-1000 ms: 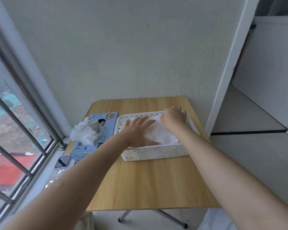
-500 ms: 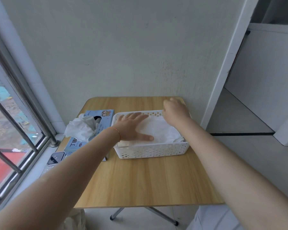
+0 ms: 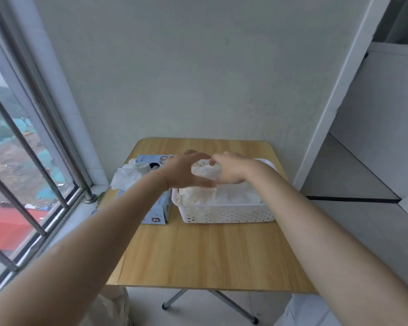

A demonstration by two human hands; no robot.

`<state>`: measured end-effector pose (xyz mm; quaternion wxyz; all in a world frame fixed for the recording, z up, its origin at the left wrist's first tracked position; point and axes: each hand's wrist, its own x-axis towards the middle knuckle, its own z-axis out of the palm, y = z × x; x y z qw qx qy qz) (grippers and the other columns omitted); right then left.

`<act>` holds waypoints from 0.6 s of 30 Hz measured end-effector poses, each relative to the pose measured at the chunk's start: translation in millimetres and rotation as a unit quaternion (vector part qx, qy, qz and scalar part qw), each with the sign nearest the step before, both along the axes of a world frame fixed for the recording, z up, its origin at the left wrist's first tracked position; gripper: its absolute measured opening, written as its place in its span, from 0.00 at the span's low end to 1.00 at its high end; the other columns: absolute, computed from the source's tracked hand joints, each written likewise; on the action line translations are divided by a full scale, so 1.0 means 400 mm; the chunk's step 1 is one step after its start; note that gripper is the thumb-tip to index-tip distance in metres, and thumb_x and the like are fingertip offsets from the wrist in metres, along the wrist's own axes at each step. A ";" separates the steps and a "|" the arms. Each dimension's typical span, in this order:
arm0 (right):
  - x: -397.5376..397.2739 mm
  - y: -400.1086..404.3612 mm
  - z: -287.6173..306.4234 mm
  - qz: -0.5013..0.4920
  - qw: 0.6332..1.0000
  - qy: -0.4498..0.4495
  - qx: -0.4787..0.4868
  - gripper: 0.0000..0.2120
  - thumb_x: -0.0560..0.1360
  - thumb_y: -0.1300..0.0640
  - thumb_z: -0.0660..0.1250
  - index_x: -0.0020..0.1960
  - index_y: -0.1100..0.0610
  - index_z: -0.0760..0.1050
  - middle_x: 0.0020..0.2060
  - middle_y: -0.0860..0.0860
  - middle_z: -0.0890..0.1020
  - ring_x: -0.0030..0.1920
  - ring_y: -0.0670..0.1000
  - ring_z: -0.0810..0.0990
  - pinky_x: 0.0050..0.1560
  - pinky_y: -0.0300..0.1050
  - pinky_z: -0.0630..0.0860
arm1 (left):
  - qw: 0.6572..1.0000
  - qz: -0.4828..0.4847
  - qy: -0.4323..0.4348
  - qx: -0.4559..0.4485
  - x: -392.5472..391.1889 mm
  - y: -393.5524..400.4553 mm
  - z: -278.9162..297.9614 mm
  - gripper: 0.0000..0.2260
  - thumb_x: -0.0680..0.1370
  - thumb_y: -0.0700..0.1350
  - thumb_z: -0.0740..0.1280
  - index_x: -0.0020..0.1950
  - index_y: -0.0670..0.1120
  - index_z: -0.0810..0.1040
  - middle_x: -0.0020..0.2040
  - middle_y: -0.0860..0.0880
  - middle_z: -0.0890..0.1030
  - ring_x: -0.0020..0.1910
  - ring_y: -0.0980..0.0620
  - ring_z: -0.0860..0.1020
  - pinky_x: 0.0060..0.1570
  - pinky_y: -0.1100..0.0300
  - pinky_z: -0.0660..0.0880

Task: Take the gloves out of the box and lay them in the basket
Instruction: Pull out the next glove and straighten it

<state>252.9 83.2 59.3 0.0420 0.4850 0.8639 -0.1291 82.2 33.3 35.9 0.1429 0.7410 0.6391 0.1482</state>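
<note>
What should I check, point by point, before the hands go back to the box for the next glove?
1. White perforated plastic basket stands flat on the light wooden table: ok.
2. Thin white gloves lie inside the basket: ok.
3. Left hand free to reach: cannot tell; both hands are blurred above the basket, with something white between them.
4. Right hand free: cannot tell, same reason.
5. Light blue cardboard glove box within reach, beside the basket on its left: ok.
6. White glove sticks out of the box opening, ready to pull: ok.
</note>
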 end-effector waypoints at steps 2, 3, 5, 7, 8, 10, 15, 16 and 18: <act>-0.063 -0.011 0.013 0.009 0.996 0.078 0.045 0.19 0.75 0.55 0.64 0.66 0.50 0.70 0.63 0.52 0.72 0.62 0.55 0.73 0.58 0.49 0.72 | 0.997 0.037 -0.048 0.054 -0.066 -0.014 0.006 0.21 0.75 0.58 0.71 0.66 0.55 0.76 0.65 0.50 0.74 0.63 0.49 0.74 0.66 0.52 0.69; -0.103 -0.021 0.015 0.014 0.991 0.120 0.060 0.15 0.75 0.56 0.63 0.62 0.51 0.73 0.59 0.51 0.75 0.59 0.55 0.75 0.57 0.48 0.73 | 0.992 0.068 -0.064 0.085 -0.107 -0.025 0.004 0.14 0.77 0.53 0.70 0.61 0.53 0.79 0.61 0.50 0.76 0.60 0.48 0.75 0.63 0.54 0.70; -0.183 -0.046 0.008 0.029 0.982 0.183 0.044 0.10 0.75 0.57 0.62 0.55 0.51 0.76 0.50 0.49 0.77 0.54 0.54 0.78 0.53 0.47 0.75 | 0.979 0.139 -0.084 0.126 -0.184 -0.053 -0.005 0.07 0.78 0.45 0.67 0.54 0.52 0.82 0.54 0.49 0.78 0.55 0.47 0.77 0.58 0.55 0.72; -0.259 -0.074 -0.006 0.051 0.978 0.203 0.010 0.09 0.76 0.57 0.63 0.55 0.52 0.77 0.48 0.47 0.77 0.52 0.53 0.78 0.51 0.47 0.75 | 0.967 0.208 -0.076 0.128 -0.254 -0.086 -0.019 0.10 0.78 0.41 0.64 0.53 0.51 0.82 0.54 0.48 0.77 0.54 0.45 0.76 0.57 0.54 0.72; -0.283 -0.084 -0.016 0.057 0.977 0.204 0.002 0.09 0.76 0.55 0.64 0.55 0.53 0.77 0.48 0.47 0.77 0.51 0.52 0.78 0.52 0.48 0.75 | 0.963 0.231 -0.073 0.119 -0.276 -0.098 -0.028 0.11 0.78 0.40 0.63 0.55 0.51 0.82 0.55 0.47 0.77 0.55 0.45 0.76 0.57 0.54 0.72; -0.345 -0.103 -0.039 0.073 0.978 0.194 0.004 0.12 0.75 0.50 0.67 0.57 0.53 0.76 0.49 0.47 0.77 0.52 0.52 0.78 0.54 0.49 0.75 | 0.957 0.267 -0.081 0.084 -0.330 -0.130 -0.048 0.14 0.78 0.40 0.63 0.61 0.49 0.80 0.60 0.45 0.75 0.57 0.44 0.75 0.58 0.56 0.70; -0.418 -0.114 -0.081 0.088 0.990 0.107 0.028 0.16 0.71 0.45 0.72 0.53 0.52 0.75 0.50 0.48 0.78 0.52 0.51 0.76 0.56 0.49 0.73 | 0.948 0.283 -0.145 -0.005 -0.396 -0.162 -0.098 0.18 0.76 0.47 0.71 0.65 0.48 0.76 0.57 0.45 0.79 0.53 0.47 0.77 0.55 0.56 0.74; -0.420 -0.108 -0.085 0.083 0.990 0.108 0.042 0.10 0.72 0.49 0.71 0.49 0.52 0.76 0.49 0.48 0.79 0.51 0.51 0.77 0.54 0.48 0.74 | 0.945 0.286 -0.156 -0.001 -0.402 -0.162 -0.106 0.17 0.75 0.48 0.72 0.62 0.48 0.77 0.54 0.46 0.80 0.50 0.48 0.78 0.53 0.57 0.75; -0.420 -0.095 -0.088 0.068 0.988 0.126 0.055 0.02 0.73 0.56 0.67 0.45 0.54 0.77 0.45 0.48 0.81 0.48 0.51 0.80 0.51 0.49 0.78 | 0.937 0.298 -0.179 0.023 -0.410 -0.161 -0.115 0.12 0.73 0.48 0.74 0.55 0.48 0.79 0.50 0.47 0.82 0.46 0.50 0.79 0.44 0.60 0.75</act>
